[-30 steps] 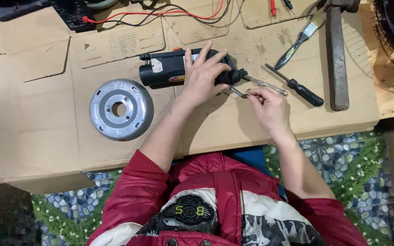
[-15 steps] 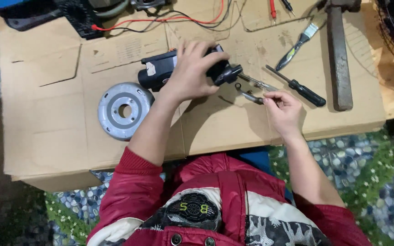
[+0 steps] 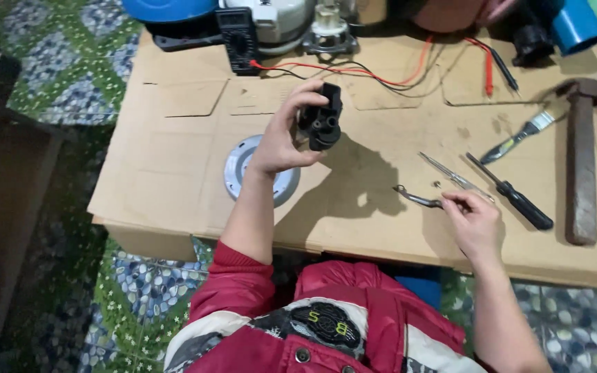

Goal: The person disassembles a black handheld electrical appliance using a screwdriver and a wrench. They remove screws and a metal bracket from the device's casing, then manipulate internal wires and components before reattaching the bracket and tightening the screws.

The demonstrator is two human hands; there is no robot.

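Motor housing [image 3: 320,119], black and blocky, is held lifted above the cardboard-covered table [image 3: 174,173] by the closed left hand [image 3: 281,141]. A small metal wrench [image 3: 417,199] is pinched on the cardboard by the right hand [image 3: 475,221]. With a one-handed grip, the housing could be dropped onto the round metal disc [image 3: 238,169] beneath.
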